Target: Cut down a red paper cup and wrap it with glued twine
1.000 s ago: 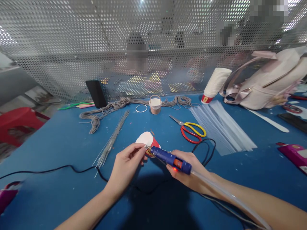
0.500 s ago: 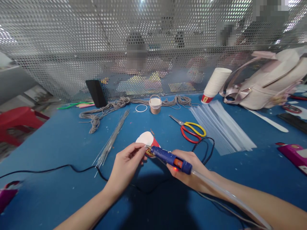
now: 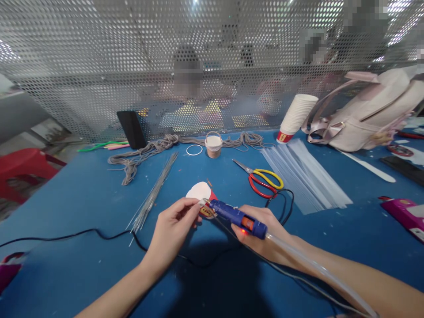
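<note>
right hand (image 3: 261, 248) wrapped round hot glue gun (image 3: 228, 211). left hand (image 3: 176, 223) pinched on small white piece (image 3: 202, 202), by nozzle (image 3: 207, 200) and paper cup (image 3: 199, 190). piece probably light, bendy; hold edge, clear of nozzle.

Craft workshop — blue worktable (image 3: 82, 203), glue gun (image 3: 232, 214), scissors (image 3: 253, 171), stacked paper cups (image 3: 298, 115), perforated metal partition (image 3: 109, 53)

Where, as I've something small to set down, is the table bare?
Left: a broad patch bordered by wire bundle, grey cord and black cable. Near right: another between the clear strips, purple object and right forearm. Crowded: the back, with phone, cord and bucket; right of centre, with scissors, strips and stacked cups; the middle, around glue gun and paper cup.
</note>
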A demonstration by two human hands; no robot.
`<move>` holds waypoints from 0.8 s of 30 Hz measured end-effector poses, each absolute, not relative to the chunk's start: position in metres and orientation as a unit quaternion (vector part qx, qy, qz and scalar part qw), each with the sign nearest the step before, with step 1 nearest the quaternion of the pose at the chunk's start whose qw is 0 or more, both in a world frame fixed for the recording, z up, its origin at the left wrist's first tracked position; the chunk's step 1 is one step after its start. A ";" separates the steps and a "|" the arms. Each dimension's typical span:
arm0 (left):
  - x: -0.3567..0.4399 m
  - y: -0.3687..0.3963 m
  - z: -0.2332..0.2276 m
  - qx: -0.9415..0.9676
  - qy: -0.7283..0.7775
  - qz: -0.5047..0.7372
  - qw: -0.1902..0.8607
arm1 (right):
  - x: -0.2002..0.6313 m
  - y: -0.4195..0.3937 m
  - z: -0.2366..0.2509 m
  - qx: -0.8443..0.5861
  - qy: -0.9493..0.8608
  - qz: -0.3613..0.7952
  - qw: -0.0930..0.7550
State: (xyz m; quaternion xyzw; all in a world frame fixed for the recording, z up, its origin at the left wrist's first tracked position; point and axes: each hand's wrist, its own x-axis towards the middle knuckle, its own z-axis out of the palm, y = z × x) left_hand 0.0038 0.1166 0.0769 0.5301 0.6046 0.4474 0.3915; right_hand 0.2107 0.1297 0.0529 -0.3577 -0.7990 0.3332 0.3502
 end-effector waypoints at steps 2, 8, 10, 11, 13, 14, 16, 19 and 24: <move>0.003 0.117 0.076 0.534 0.600 0.449 0.392 | 0.210 0.129 0.052 -0.351 -0.806 0.324 0.349; 0.002 0.116 0.077 0.536 0.596 0.447 0.397 | 0.211 0.131 0.065 -0.380 -0.776 0.370 0.341; 0.002 0.116 0.079 0.534 0.595 0.448 0.400 | 0.212 0.132 0.071 -0.418 -0.743 0.398 0.338; 0.002 0.116 0.080 0.532 0.595 0.450 0.400 | 0.212 0.132 0.072 -0.431 -0.730 0.410 0.338; 0.002 0.116 0.082 0.531 0.592 0.454 0.401 | 0.213 0.132 0.073 -0.433 -0.722 0.423 0.336; 0.002 0.117 0.082 0.530 0.590 0.457 0.402 | 0.213 0.131 0.072 -0.423 -0.727 0.423 0.336; 0.002 0.117 0.082 0.527 0.585 0.464 0.407 | 0.213 0.130 0.070 -0.403 -0.743 0.416 0.336; 0.001 0.117 0.081 0.523 0.578 0.472 0.411 | 0.214 0.131 0.071 -0.404 -0.745 0.409 0.338; -0.002 0.117 0.079 0.532 0.566 0.474 0.415 | 0.215 0.132 0.079 -0.439 -0.709 0.426 0.350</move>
